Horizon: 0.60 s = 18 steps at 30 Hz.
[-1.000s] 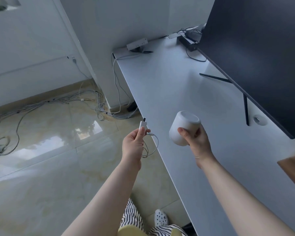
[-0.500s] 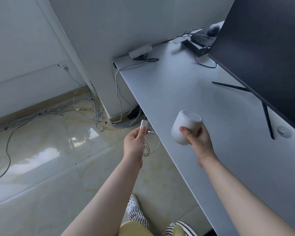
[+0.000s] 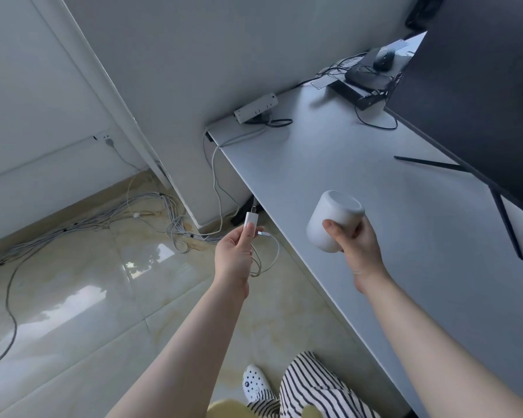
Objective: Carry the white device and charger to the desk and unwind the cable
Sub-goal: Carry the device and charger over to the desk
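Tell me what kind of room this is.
Probably a home office or workstation corner: a long pale grey desk carrying a large dark flat monitor, a white power strip against the wall, and bundled grey cables trailing over the glossy tiled floor.
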Motion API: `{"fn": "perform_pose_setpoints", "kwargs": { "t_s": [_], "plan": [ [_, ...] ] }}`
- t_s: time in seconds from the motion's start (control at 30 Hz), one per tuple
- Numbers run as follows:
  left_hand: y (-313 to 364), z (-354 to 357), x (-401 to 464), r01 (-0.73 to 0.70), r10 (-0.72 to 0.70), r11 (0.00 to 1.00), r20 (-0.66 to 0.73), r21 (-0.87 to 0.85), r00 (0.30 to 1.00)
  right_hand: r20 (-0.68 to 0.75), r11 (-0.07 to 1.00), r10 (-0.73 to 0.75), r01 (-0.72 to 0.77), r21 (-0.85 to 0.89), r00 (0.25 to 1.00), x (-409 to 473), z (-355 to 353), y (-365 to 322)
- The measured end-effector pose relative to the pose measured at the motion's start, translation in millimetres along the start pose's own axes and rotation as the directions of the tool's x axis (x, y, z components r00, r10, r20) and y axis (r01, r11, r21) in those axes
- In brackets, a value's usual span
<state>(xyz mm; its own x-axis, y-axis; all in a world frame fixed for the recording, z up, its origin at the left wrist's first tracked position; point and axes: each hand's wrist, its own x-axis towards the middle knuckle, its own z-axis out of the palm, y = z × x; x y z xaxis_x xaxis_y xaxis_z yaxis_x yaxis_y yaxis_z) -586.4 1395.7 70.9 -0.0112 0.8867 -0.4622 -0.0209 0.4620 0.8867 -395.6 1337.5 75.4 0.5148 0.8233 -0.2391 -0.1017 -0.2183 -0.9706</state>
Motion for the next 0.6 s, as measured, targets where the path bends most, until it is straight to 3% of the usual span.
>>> {"fn": "perform_pose_setpoints", "kwargs": {
  "t_s": [0.6],
  "plan": [
    [63, 55, 118, -0.018, 0.014, 0.999, 0.080, 0.042, 0.997, -0.073, 0.999, 0.015, -0.012, 0.034, 0.997, 123, 23, -28]
  ]
}}
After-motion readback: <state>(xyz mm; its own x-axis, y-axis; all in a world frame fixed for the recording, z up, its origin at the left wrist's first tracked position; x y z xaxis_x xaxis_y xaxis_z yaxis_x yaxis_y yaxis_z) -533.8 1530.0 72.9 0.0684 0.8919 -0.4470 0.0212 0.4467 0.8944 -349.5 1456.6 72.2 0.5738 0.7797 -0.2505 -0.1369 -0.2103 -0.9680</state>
